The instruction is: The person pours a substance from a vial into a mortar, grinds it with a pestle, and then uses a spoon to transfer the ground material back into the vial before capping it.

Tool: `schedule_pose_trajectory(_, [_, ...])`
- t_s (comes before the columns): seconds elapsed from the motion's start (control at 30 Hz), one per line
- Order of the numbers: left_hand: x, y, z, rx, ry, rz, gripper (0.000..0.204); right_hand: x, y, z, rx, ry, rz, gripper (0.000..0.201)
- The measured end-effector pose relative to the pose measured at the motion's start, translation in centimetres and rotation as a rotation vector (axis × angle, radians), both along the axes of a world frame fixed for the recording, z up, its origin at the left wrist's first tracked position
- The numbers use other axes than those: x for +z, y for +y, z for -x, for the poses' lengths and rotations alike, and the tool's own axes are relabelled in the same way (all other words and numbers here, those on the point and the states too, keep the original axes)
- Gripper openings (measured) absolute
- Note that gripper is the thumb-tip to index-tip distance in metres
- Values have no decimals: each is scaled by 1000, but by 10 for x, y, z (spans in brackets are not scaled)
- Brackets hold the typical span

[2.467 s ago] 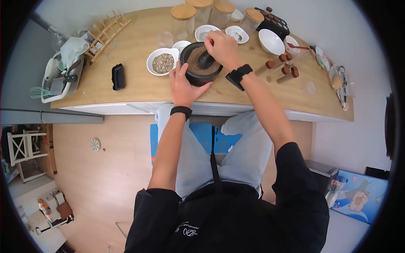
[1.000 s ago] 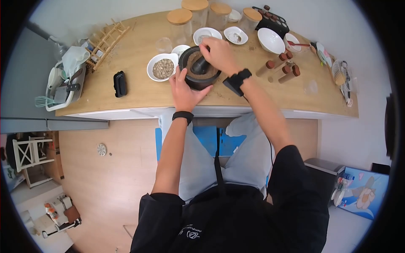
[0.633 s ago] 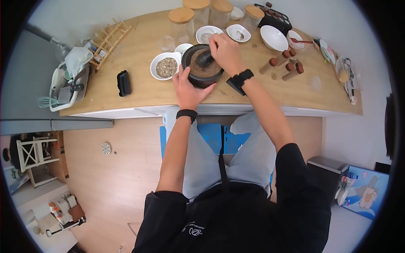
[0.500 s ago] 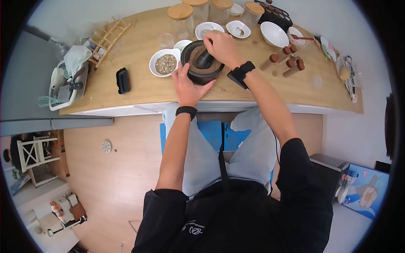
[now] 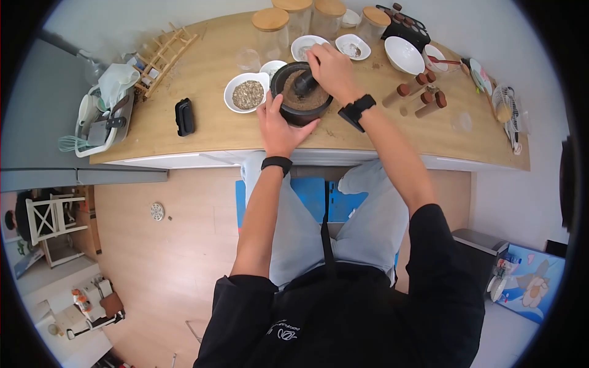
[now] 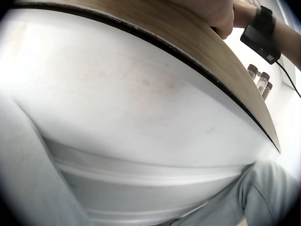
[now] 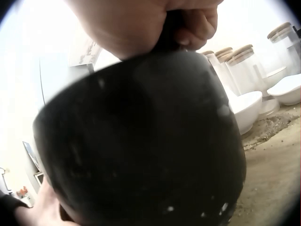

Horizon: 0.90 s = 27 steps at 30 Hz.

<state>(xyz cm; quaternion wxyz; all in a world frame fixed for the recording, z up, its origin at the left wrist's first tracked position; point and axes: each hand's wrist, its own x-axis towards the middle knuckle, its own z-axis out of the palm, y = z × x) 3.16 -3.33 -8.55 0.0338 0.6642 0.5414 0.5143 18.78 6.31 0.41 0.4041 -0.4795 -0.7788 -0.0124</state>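
Note:
My right hand (image 5: 334,72) grips the top of a dark pestle (image 5: 304,83), which leans inside a black stone mortar (image 5: 305,116). Brown ground powder (image 5: 296,93) lines the bowl around the pestle's lower end. With fingers at the left rim and thumb along the near side, my left hand (image 5: 281,130) holds the mortar. In the right wrist view the mortar's outer wall (image 7: 141,136) fills the middle, under the right fist (image 7: 136,28). Beside the mortar's left stands a white bowl of grainy flakes (image 5: 248,95).
Small white dishes (image 5: 353,47) and lidded glass jars (image 5: 270,37) stand behind the mortar. To the right are corked tubes (image 5: 396,93) and white bowls (image 5: 405,55). A black case (image 5: 184,116), a wooden rack (image 5: 165,58) and a utensil basket (image 5: 113,138) are leftward. The counter edge (image 5: 208,158) runs in front.
The pestle's tilt shifts between frames as my right hand moves it about in the mortar. My left hand keeps its hold on the mortar. The head view has shifted slightly.

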Motion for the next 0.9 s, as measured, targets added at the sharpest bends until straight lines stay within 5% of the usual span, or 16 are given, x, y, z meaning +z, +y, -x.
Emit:
schedule_pose_trajectory(0.3, [2, 0, 0, -11, -10, 0, 105, -11, 2, -2, 55, 66, -48, 20])
schedule_pose_trajectory(0.43, [5, 3, 1, -3, 0, -20, 106, -4, 8, -6, -85, 44, -32, 18])
schedule_pose_trajectory(0.57, [0, -4, -1, 1, 15, -8, 106, -4, 3, -5, 74, -35, -7, 17])
schedule_pose_trajectory(0.9, [-2, 0, 0, -4, -7, 37, 107, -6, 9, 0, -59, 87, 24, 19])
